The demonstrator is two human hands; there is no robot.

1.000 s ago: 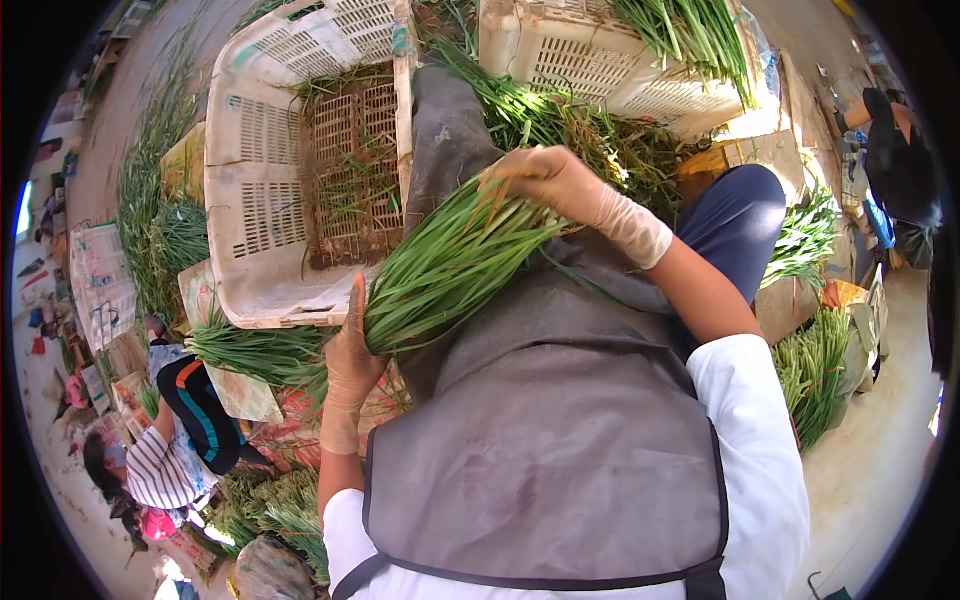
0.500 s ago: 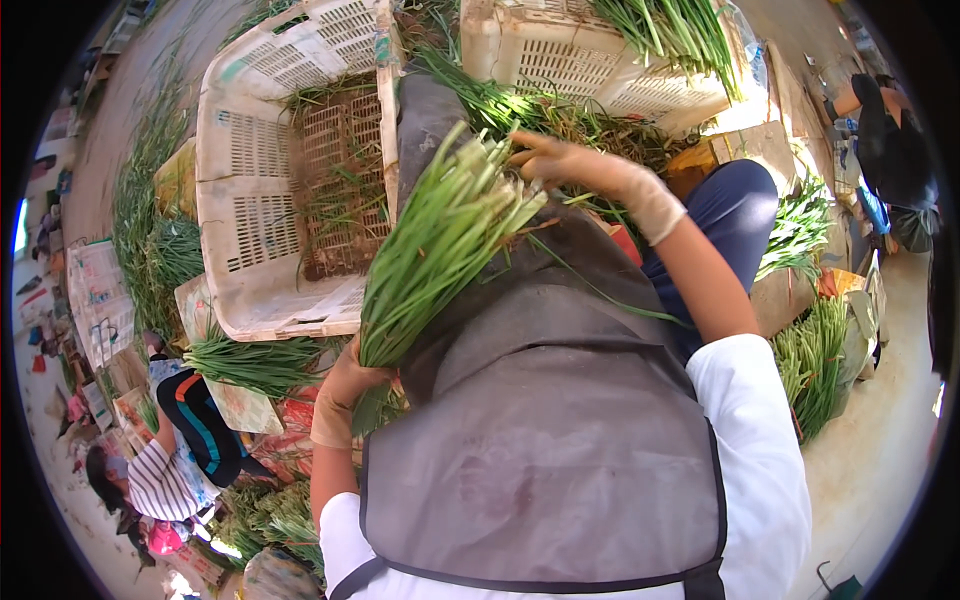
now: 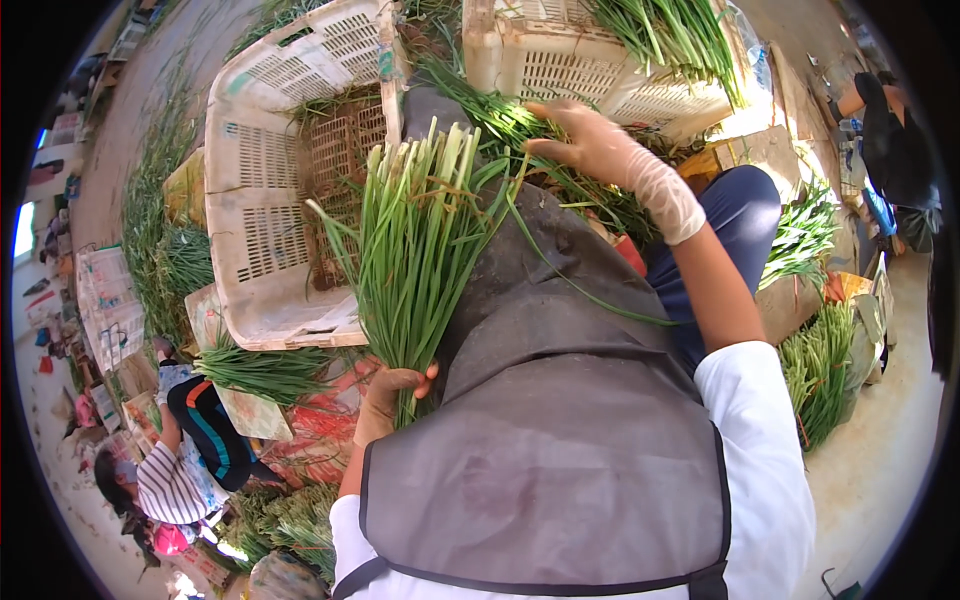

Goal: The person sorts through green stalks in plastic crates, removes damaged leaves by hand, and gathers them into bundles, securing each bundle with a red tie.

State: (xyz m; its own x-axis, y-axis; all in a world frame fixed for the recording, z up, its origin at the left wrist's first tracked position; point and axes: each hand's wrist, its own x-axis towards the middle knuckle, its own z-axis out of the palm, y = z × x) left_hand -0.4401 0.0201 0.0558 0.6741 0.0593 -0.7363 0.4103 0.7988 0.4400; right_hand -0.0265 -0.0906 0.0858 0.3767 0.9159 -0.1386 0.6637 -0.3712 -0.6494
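A bunch of green chives [image 3: 415,250] stands nearly upright over my lap, its pale cut ends fanned out at the top. My left hand [image 3: 393,392], in a thin glove, is closed round the leafy lower end. My right hand [image 3: 590,145], gloved too, is a little to the right of the pale ends, thumb and fingers apart. A long loose blade [image 3: 560,272] trails from near the right thumb down across my grey apron [image 3: 540,470]. Just beyond that hand lies a heap of loose chives [image 3: 500,112].
A dirty white plastic crate [image 3: 262,228] stands open at left, with scraps inside. Another crate [image 3: 575,72] at the back carries more chives [image 3: 670,40]. Chive bundles [image 3: 815,370] lie at right, and a smaller pile [image 3: 265,370] at left. Another person [image 3: 175,490] sits at lower left.
My left hand has moved right and down, turning the bunch from a slant to nearly upright. My right hand has moved away from the cut ends, up and to the right.
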